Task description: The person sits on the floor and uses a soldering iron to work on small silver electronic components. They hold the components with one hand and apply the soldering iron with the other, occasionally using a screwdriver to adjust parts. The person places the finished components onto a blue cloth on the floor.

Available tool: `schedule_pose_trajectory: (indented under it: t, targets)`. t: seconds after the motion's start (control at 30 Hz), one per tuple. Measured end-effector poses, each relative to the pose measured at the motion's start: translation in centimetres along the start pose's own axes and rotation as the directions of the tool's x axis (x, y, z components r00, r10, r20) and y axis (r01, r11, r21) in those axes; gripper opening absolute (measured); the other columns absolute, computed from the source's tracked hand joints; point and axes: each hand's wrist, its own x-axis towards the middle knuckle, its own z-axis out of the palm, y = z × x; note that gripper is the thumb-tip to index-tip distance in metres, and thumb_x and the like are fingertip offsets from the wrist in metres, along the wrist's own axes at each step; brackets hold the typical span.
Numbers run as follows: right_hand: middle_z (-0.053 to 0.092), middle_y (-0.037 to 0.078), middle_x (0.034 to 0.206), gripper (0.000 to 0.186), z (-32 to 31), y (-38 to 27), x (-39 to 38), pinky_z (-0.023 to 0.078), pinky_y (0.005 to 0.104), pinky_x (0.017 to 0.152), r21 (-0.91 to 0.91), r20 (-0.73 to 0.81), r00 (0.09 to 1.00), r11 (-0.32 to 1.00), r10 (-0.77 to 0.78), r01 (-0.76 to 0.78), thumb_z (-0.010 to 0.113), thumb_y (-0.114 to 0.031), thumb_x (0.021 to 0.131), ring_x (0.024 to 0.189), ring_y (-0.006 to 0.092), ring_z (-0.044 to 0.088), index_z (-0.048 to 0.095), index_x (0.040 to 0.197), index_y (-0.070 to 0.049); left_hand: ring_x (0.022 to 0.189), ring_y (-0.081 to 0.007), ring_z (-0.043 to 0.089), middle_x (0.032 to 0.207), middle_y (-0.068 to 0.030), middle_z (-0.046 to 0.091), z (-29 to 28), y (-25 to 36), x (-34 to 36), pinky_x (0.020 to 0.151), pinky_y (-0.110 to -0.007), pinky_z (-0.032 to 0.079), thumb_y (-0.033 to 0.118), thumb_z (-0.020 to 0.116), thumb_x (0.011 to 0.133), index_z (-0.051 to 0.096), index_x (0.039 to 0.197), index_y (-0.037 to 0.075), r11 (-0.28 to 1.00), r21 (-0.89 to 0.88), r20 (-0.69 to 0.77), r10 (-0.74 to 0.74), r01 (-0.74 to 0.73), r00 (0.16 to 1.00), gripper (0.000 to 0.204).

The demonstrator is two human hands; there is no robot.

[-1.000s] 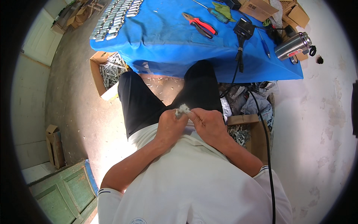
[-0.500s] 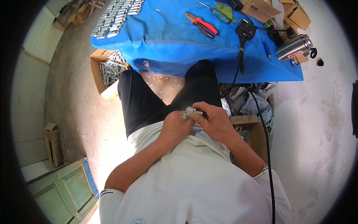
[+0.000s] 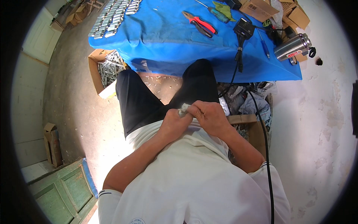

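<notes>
Above my lap, both hands meet at a small whitish part [image 3: 183,108], too small to tell its kind. My left hand [image 3: 174,125] is closed around its lower end, and its fingers hide much of it. My right hand [image 3: 212,117] is closed too, with thumb and forefinger pinched at the part's right side. Whether a second piece sits between those fingertips is hidden.
Ahead is a table with a blue cover [image 3: 160,35], bearing rows of metal pieces [image 3: 112,18], pliers [image 3: 199,24], screwdrivers, a black adapter [image 3: 244,30] and a steel flask [image 3: 292,47]. Boxes of metal parts [image 3: 96,74] flank my legs. A black cable [image 3: 266,149] hangs at right.
The right hand's fingers have curled in closer against the whitish part, so less of it shows. Both hands have shifted slightly left in the view.
</notes>
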Motion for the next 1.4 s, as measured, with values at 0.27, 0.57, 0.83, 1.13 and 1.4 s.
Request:
schedule_pose_trajectory:
  t: [0.27,0.57,0.83,1.13,1.4]
  targets:
    - [0.061,0.014,0.071,0.028,-0.5,0.3,0.3,0.046,0.0418,0.059,0.076,0.109,0.99,0.992,0.093,-0.101,0.055,-0.031,0.093,0.068,0.0353,0.06,0.067,0.085,-0.008,0.064,-0.0246,0.063,0.066,-0.0215,0.062,0.1,0.7,-0.2,0.063,-0.039,0.048,0.027,0.058,0.081,0.064,0.082,-0.008,0.996,0.094,-0.013,-0.005,0.006,1.0,0.035]
    - [0.062,0.017,0.071,0.032,-0.4,1.2,0.3,0.045,0.036,0.061,0.327,0.274,0.944,0.905,0.186,-0.273,0.055,-0.03,0.095,0.063,0.0289,0.058,0.067,0.084,-0.002,0.058,-0.0108,0.047,0.063,-0.0023,0.053,-0.2,0.4,0.0,0.054,-0.029,0.037,0.025,0.059,0.082,0.057,0.072,0.001,0.998,0.018,0.071,-0.053,0.052,0.996,0.026]
    - [0.06,0.014,0.071,0.024,0.4,-0.2,0.0,0.044,0.0345,0.061,0.304,0.056,0.985,0.937,0.163,-0.172,0.056,-0.025,0.095,0.063,0.0246,0.055,0.065,0.096,-0.003,0.054,-0.0045,0.036,0.062,0.0033,0.045,-0.7,1.4,-0.5,0.049,-0.023,0.027,0.025,0.059,0.085,0.052,0.071,0.008,0.982,-0.169,0.125,-0.069,0.09,0.99,0.023]
    - [0.058,0.009,0.071,0.024,0.8,-0.2,-0.2,0.044,0.0297,0.062,0.504,-0.155,0.955,0.852,0.251,-0.142,0.056,-0.023,0.095,0.065,0.0171,0.056,0.062,0.102,-0.001,0.055,-0.0112,0.035,0.062,-0.0025,0.045,-1.6,0.9,-1.3,0.051,-0.024,0.028,0.067,0.042,0.09,0.048,0.077,0.01,0.79,-0.569,0.279,-0.074,0.227,0.958,0.059]
    - [0.062,0.011,0.089,0.037,3.0,0.4,-0.2,0.041,0.0409,0.085,0.092,-0.463,0.886,0.994,-0.014,0.063,0.063,-0.034,0.088,0.087,0.0312,0.056,0.062,0.103,0.0,0.054,-0.0094,0.038,0.062,-0.0018,0.046,-0.8,0.6,-0.9,0.049,-0.023,0.029,0.07,0.031,0.093,0.05,0.079,0.01,0.883,-0.461,0.202,0.006,0.09,0.979,0.065]
